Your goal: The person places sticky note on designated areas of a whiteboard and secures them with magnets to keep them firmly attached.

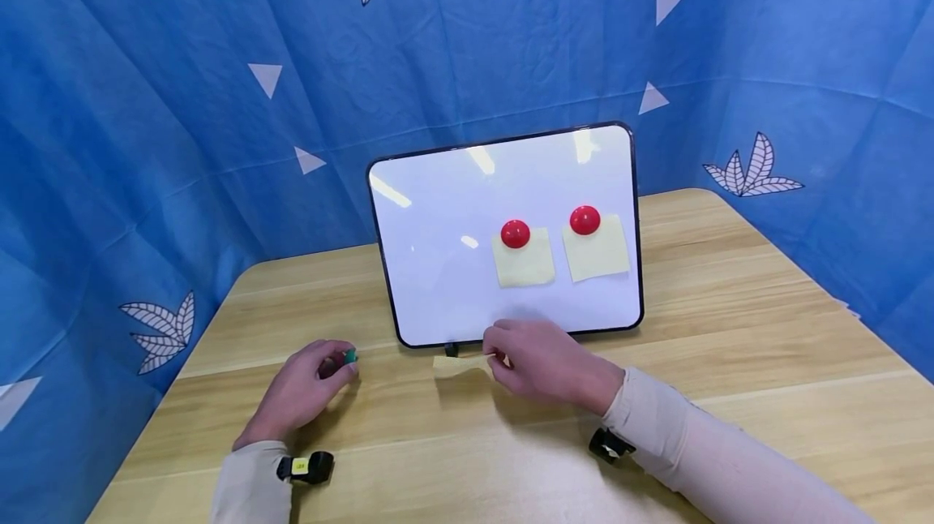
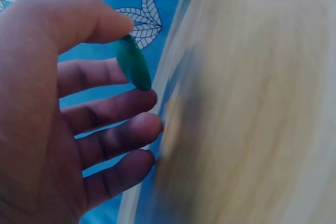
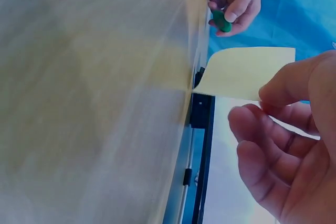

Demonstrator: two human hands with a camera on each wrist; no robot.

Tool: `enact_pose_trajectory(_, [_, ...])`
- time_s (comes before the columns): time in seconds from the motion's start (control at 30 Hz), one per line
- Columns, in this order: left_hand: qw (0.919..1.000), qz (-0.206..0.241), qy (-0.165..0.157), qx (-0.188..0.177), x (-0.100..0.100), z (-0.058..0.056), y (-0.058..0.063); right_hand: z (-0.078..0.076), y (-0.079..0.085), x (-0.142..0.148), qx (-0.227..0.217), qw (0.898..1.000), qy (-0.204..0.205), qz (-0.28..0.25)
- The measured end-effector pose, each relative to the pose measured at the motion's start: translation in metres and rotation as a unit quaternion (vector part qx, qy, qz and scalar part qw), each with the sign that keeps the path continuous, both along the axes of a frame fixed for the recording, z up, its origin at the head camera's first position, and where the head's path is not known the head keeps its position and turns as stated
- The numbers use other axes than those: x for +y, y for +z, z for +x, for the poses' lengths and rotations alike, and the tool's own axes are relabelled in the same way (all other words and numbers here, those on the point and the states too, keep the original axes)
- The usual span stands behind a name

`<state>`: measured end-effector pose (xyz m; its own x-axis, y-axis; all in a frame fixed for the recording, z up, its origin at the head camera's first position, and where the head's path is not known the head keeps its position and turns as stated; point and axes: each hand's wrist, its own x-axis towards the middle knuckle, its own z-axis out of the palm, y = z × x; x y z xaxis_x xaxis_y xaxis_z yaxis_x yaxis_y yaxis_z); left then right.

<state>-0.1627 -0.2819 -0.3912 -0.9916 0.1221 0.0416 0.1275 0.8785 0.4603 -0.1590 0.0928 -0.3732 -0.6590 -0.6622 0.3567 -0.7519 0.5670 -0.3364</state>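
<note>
In the head view my left hand (image 1: 299, 390) is over the table, left of the whiteboard (image 1: 438, 264). It pinches a round green magnet (image 2: 133, 64) between thumb and index finger, the other fingers loosely bent. My right hand (image 1: 550, 366) is in front of the board's lower edge. Its thumb and finger pinch one end of a pale yellow sticky note (image 3: 249, 72), whose free end points left and curls slightly. On the right half of the board, two yellow notes (image 1: 529, 271) (image 1: 604, 256) sit side by side, each under a red magnet (image 1: 515, 234) (image 1: 585, 220).
The whiteboard stands tilted back on the wooden table (image 1: 730, 410), with a small black foot (image 1: 452, 349) at its lower edge. A blue curtain (image 1: 496, 37) with white leaves and triangles hangs behind and around the table.
</note>
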Motion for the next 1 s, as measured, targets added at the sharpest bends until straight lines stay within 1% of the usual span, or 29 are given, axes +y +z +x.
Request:
enact_pose_trajectory(0.1, [1.0, 0.001, 0.004, 0.004, 0.0, 0.0, 0.0, -0.0004, -0.0007, 0.0001, 0.016, 1.0, 0.002, -0.012])
enact_pose_trajectory(0.23, [0.9999, -0.002, 0.008, 0.008, 0.0011, 0.0005, 0.001, 0.0, -0.0008, -0.0005, 0.019, 1.0, -0.005, -0.024])
enact_pose_trajectory(0.43, [0.9999, -0.004, 0.013, 0.006, 0.0028, 0.0013, 0.0021, -0.0001, 0.0001, -0.0021, 0.002, 0.999, -0.021, -0.043])
enact_pose_trajectory(0.57, [0.9999, -0.003, 0.015, 0.004, 0.0027, 0.0015, 0.0021, -0.0001, 0.0017, -0.003, -0.02, 0.996, -0.014, -0.083])
enact_pose_trajectory(0.67, [0.9998, -0.003, 0.019, 0.0, 0.0025, 0.0009, 0.0018, -0.0007, 0.0022, -0.0033, -0.041, 0.99, -0.004, -0.133])
enact_pose_trajectory(0.8, [0.9998, -0.005, 0.02, -0.004, 0.0023, -0.0001, 0.0008, -0.0007, 0.0033, -0.0032, -0.052, 0.979, -0.002, -0.198])
enact_pose_trajectory(0.9, [0.9997, -0.006, 0.022, -0.004, 0.0023, -0.0006, 0.0001, -0.0001, 0.0051, -0.0025, -0.057, 0.971, -0.013, -0.23])
enact_pose_trajectory(1.0, [0.9997, -0.006, 0.024, -0.003, 0.0022, -0.0005, -0.0003, -0.0001, 0.0065, -0.0016, -0.067, 0.966, -0.032, -0.247])
